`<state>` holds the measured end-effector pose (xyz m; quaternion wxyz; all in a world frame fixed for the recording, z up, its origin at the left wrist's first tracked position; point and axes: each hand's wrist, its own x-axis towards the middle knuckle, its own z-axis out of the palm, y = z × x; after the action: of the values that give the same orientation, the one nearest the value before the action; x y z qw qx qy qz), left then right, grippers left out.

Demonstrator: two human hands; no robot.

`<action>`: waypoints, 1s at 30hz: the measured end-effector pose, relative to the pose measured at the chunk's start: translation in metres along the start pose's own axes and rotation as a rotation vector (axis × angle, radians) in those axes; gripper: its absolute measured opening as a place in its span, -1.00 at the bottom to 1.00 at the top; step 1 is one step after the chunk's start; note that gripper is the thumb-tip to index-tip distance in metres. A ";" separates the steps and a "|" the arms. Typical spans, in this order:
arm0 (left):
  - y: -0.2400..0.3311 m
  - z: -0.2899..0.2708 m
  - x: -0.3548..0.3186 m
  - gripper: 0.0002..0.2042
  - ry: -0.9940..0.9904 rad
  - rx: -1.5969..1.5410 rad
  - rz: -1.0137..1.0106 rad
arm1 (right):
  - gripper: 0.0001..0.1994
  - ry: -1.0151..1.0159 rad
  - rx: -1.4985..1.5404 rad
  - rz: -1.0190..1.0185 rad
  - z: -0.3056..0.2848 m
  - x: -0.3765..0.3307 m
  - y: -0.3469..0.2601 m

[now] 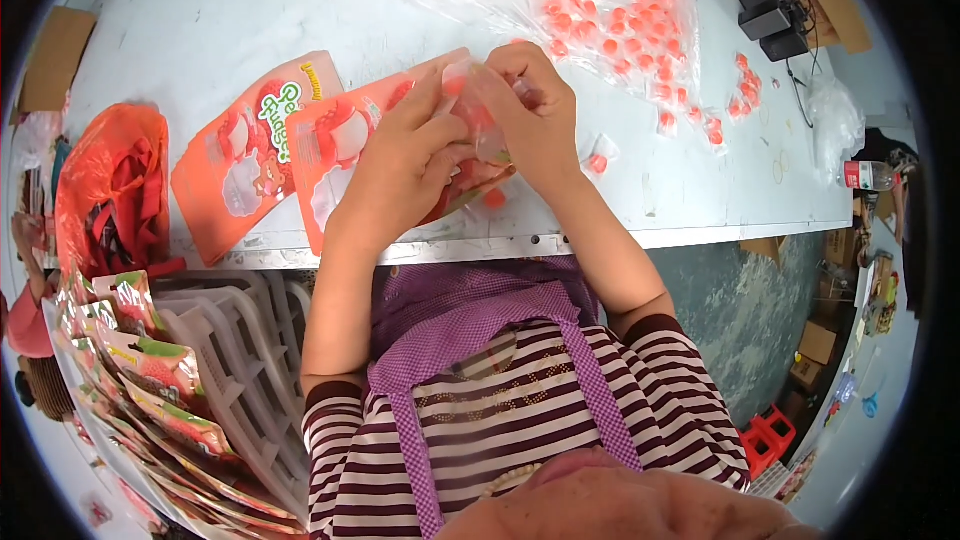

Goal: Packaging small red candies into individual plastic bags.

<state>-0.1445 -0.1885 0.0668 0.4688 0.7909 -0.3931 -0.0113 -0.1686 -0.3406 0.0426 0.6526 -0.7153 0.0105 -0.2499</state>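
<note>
Both my hands are closed at the middle of the table, close together. My left hand [405, 160] grips a pink-red printed pouch [335, 135], its fingers covering much of the front. My right hand [540, 120] pinches a piece of clear plastic [487, 115] with something red showing in it, up against the pouch; whether it is part of the pouch or a separate wrapper I cannot tell. Left of these, a second pink pouch [240, 165] lies flat. Close to my right wrist is one wrapped red sweet [598, 162].
A large clear bag [620, 15] spills several wrapped red sweets across the back. Black power adapters [765, 15] sit at the far right, near a bottle [868, 175]. At left are a red plastic bag [115, 180], white plastic baskets [225, 340] and stacked filled pouches [155, 365].
</note>
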 end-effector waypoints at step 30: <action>-0.020 0.002 -0.006 -0.98 0.143 -0.023 -0.016 | -0.75 -0.198 -0.076 -0.020 0.000 -0.013 -0.013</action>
<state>-0.1374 -0.1812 0.0484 0.5047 0.7874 -0.3521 0.0370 -0.1837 -0.3340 0.0501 0.6201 -0.7609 -0.0516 -0.1840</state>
